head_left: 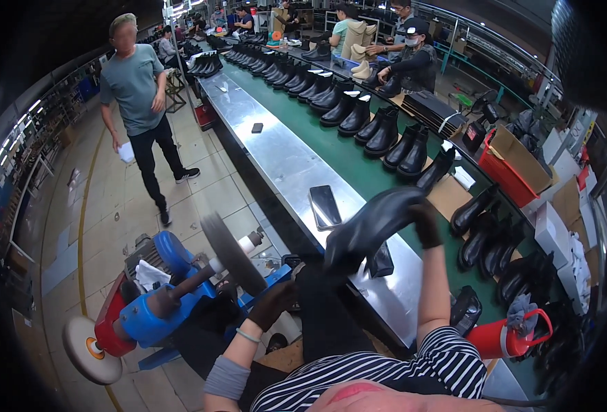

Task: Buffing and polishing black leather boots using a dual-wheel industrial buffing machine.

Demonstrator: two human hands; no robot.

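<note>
A black leather boot (372, 223), somewhat blurred, is held up in front of me over the metal edge of the bench. My right hand (425, 225), in a dark brown glove, is closed on its right end. Lower and to the left is my left hand (272, 307), gloved too, beside the dark polishing wheel (233, 254) of a blue and red machine (152, 316). Its fingers are too dark and smeared to make out, and I see nothing in it. A phone (325, 207) lies on the metal strip behind the boot.
Rows of black boots (379, 134) line the green conveyor (310, 123). A red tumbler (499, 338) stands at my right. The machine's pale wheel (92, 350) is at lower left. One person (135, 89) stands in the aisle; others work across the line.
</note>
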